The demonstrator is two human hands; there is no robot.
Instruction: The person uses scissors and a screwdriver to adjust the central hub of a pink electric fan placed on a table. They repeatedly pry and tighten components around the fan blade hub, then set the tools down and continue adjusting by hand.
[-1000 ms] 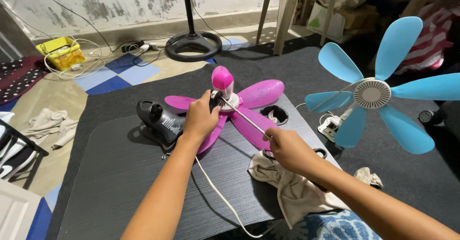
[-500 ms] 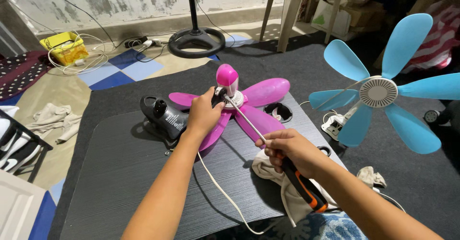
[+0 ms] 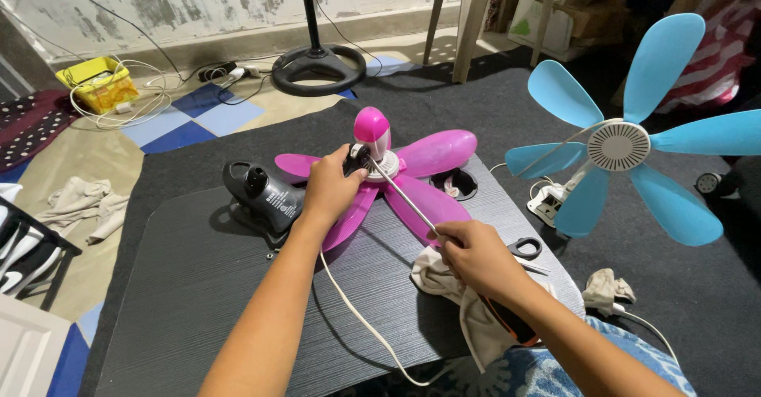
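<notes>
1. the left hand is wrapped around the hub area of a pink fan, its fingers closed on the small dark part beside the fan's white centre.
2. the right hand is closed around a screwdriver; the fingers are clamped on the top of its handle, and the orange and black handle end shows below the wrist.
3. the screwdriver's thin metal shaft runs up and to the left from the right hand, with its tip at the pink fan's hub, just beside the left thumb.
4. the pink fan lies on the dark wood-grain counter, near its far edge, blades spread flat and one blade standing up behind the hub.
5. a black motor housing sits on the counter just left of the left hand, touching the fan's blades.
6. a white cord trails from under the left forearm toward the near edge of the counter.
7. a crumpled pale cloth lies under the right wrist on the counter.
8. scissors with black handles rest near the counter's right edge, just beyond the right hand.
9. a blue fan stands upright on the dark floor mat to the right, well apart from the counter.
</notes>
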